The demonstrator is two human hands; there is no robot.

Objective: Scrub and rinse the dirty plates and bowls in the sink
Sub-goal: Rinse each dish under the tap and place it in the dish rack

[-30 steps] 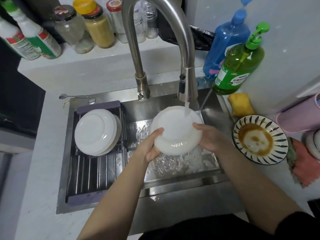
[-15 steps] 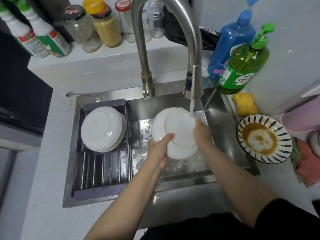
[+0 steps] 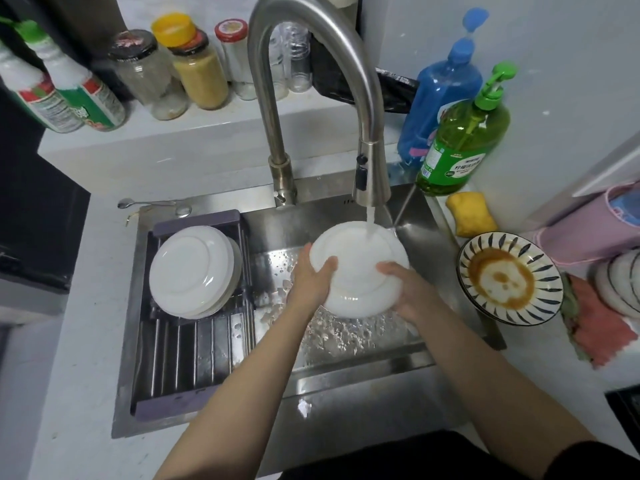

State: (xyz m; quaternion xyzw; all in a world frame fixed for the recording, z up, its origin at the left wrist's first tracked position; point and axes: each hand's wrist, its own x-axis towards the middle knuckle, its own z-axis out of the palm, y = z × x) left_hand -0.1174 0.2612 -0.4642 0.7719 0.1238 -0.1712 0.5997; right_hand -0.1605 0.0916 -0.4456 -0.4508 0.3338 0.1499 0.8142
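A brushed stainless-steel sink (image 3: 349, 393) with a matt metal faucet (image 3: 311, 81), wet and beaded with water. A glossy white ceramic plate (image 3: 356, 271) under the stream. At left, smooth glazed white plates (image 3: 190, 268) on a rack of metal bars (image 3: 194, 355). At right, a translucent green plastic bottle (image 3: 460, 140), a porous yellow sponge (image 3: 471, 213), a glazed striped bowl (image 3: 509, 278), and a fuzzy pink cloth (image 3: 599, 327) on the matt white counter (image 3: 69, 393).

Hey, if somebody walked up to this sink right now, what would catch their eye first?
Probably the white plate held by the left hand and right hand under the faucet, water running onto its upper part. Next, the striped bowl with brown sauce stains on the counter to the right, and the stack of white plates on the drying rack to the left.
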